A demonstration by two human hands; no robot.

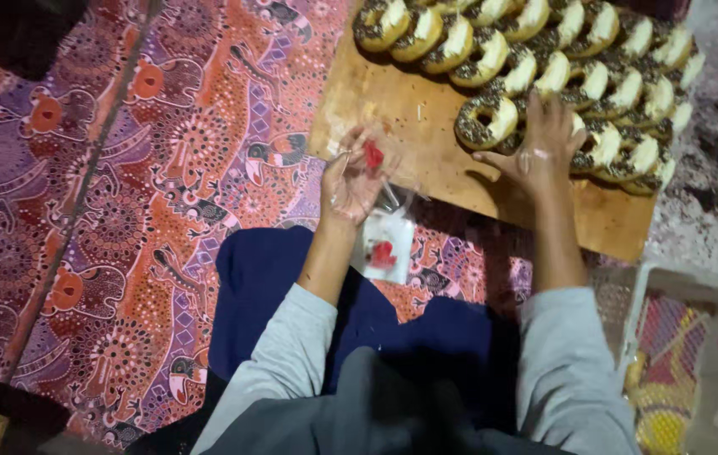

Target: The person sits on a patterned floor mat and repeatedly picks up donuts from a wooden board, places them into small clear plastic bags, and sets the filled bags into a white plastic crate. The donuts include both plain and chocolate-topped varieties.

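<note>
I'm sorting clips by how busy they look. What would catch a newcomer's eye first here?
Rows of sprinkle-topped doughnuts crowd the wooden board at upper right, where the right hand reaches them. The left hand holds a clear plastic bag with a red mark. A bright patterned cloth fills the left.

Left hand (349, 181) raised, palm up, fingers loosely curled. Right hand (538, 152) stretched farther out, palm down, fingers spread. Both forearms bare below grey sleeves.
</note>
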